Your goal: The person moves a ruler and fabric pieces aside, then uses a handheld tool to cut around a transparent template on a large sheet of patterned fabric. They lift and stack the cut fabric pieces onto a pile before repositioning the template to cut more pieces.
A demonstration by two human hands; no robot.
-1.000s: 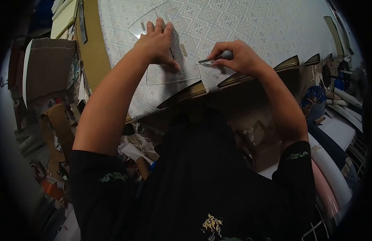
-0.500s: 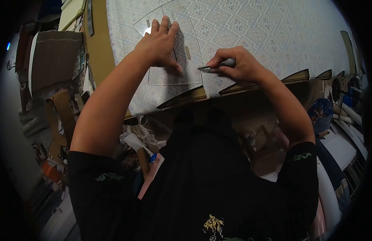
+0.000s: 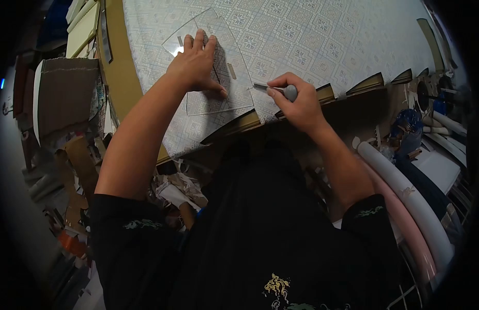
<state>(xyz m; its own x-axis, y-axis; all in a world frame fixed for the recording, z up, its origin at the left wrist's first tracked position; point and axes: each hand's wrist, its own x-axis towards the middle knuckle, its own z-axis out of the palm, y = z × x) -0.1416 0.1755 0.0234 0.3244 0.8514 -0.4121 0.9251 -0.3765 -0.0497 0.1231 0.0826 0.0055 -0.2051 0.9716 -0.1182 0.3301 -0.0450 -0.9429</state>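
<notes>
My left hand (image 3: pixel 194 66) lies with its fingers spread on a clear fan-shaped template (image 3: pixel 237 98), pressing it onto patterned pale sheet material (image 3: pixel 322 46). My right hand (image 3: pixel 301 106) grips a craft knife (image 3: pixel 290 93) with a rounded grey handle and a thin metal blade. The blade points left, its tip close to the template's right edge near the lower right corner. Pointed notches run along the sheet's front edge, and brownish layers (image 3: pixel 248 122) show through them.
At the left, a brown strip of board (image 3: pixel 115 62) borders the sheet, with a corrugated brown piece (image 3: pixel 69 95) beyond it. Scraps (image 3: pixel 172 188) litter the floor below. Long white (image 3: pixel 410 191) and pink rolls (image 3: pixel 399 206) lean at the right.
My right hand has turned about the knife, its wrist lower and the blade pointing left at the template's edge. The whole view has shifted, with the sheet sitting further left.
</notes>
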